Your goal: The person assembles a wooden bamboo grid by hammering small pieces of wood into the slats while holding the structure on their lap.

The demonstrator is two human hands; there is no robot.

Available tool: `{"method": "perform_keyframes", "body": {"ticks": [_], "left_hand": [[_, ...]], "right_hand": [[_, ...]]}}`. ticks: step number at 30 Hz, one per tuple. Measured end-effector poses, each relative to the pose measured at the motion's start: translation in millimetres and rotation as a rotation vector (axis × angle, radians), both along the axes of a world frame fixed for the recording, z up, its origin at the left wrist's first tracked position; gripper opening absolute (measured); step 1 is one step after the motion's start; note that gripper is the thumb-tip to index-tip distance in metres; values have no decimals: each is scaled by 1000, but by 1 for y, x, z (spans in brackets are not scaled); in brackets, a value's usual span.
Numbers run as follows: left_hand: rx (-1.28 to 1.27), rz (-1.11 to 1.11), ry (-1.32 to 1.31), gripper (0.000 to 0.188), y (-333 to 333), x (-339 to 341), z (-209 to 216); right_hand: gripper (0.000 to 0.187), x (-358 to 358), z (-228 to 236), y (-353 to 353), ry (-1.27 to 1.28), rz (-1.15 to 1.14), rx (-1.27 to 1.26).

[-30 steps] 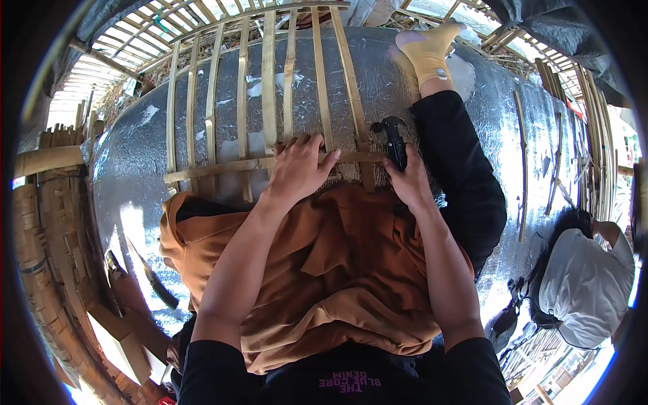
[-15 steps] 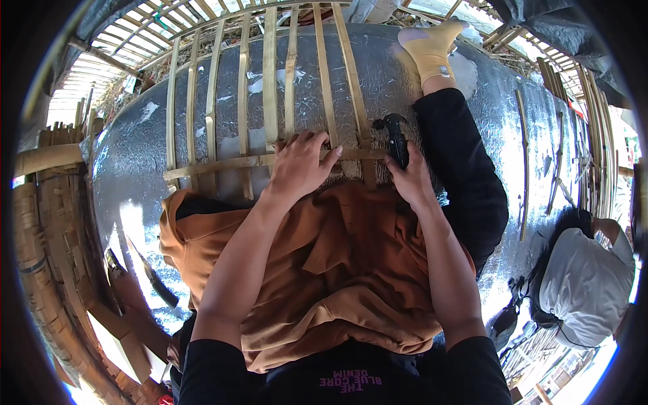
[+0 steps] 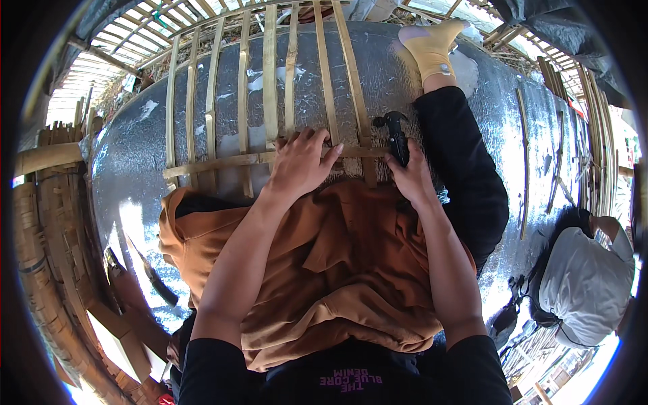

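Several long bamboo slats (image 3: 271, 74) run away from me, joined near my lap by a crosswise bamboo slat (image 3: 223, 163). The fingers of my left hand (image 3: 304, 162) curl over this crosspiece where it meets the middle slats, and the hand hides part of that joint. In my right hand (image 3: 413, 175), just past the lattice's right end, is a black hammer (image 3: 397, 138), its head pointing away from me. A brown cloth (image 3: 351, 270) covers my lap beneath both forearms.
Silvery foil sheeting (image 3: 135, 169) lies under the lattice. My right leg stretches out beside the hammer, ending in a yellow sock (image 3: 432, 54). Woven bamboo (image 3: 40, 250) stands at the left. A person in a grey shirt (image 3: 584, 287) bends at the right, near loose thin sticks (image 3: 524, 162).
The right end of the crosswise slat has risen very slightly in the picture. Both hands and the hammer stay almost where they were.
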State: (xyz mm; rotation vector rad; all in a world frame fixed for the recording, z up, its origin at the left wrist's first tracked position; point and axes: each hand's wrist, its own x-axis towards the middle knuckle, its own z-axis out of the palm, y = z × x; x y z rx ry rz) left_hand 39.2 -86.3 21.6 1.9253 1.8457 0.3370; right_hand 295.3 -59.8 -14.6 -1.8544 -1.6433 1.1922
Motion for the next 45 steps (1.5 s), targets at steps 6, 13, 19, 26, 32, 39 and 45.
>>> {"method": "perform_keyframes", "body": {"ticks": [6,13,19,26,32,39,45], "left_hand": [[21,29,-105,22,4,-7,-2],[153,-64,-356,22,12,-12,6],[201,-204,-354,33,8,-6,6],[239,-179,-358,19,12,-9,-8],[201,-158,-400,15,12,-9,-8],[111,-116,-454,12,13,-10,-9],[104,-97,-453,12,12,-10,-11]], "right_hand": [[34,0,2,1,-5,-1,-7],[32,0,0,0,10,-1,17],[34,0,0,1,33,4,8],[35,3,-6,1,21,3,10],[36,2,-3,2,0,13,3],[34,2,-3,1,13,11,18],[29,-5,12,0,-63,25,75]]}}
